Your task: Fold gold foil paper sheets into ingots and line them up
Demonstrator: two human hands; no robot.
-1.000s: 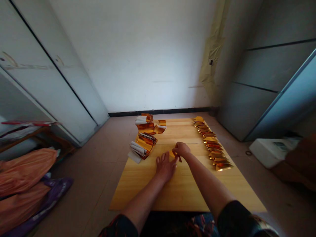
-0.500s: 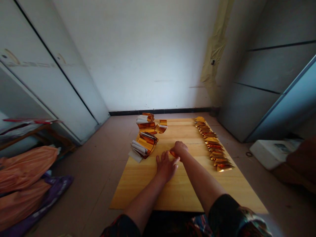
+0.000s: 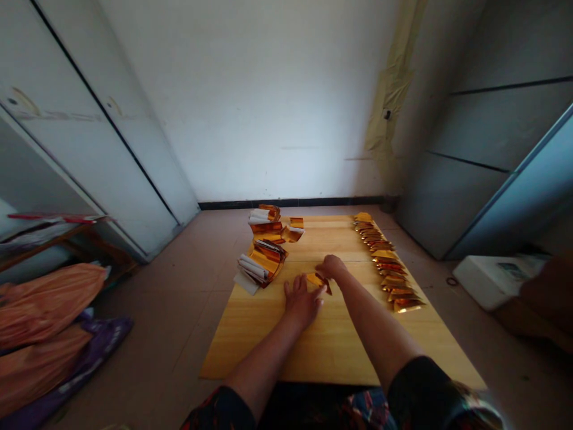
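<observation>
Right now, two bare hands are busy over one small, partly folded piece of shiny gold foil paper (image 3: pixel 316 279), which lies on a pale wooden tabletop (image 3: pixel 340 349) between the two stocks of paper at the sides. From where I stand, the left hand (image 3: pixel 301 304) rests palm down with its fingers spread wide, the index fingertip reaching the near edge of the foil. The right hand (image 3: pixel 332 267) sits at the far right side of the same piece, fingers bent and close together; I cannot tell whether they pinch it or only press on it.

To the left are two thick bundles of curled gold-and-white sheets, one nearer (image 3: pixel 268 258) and one farther (image 3: pixel 265 215), with a few loose gold sheets (image 3: pixel 294 232) beside the far one, overlapping too much for a sure count. One flat whitish slip (image 3: pixel 245 283) pokes out from under the near bundle.

Along the right edge runs one row of folded gold foil pieces (image 3: pixel 385 255), more than ten, packed too tightly to number exactly. Down on the floor I count one white box (image 3: pixel 486 278) and one small dark ring (image 3: pixel 452 281).
</observation>
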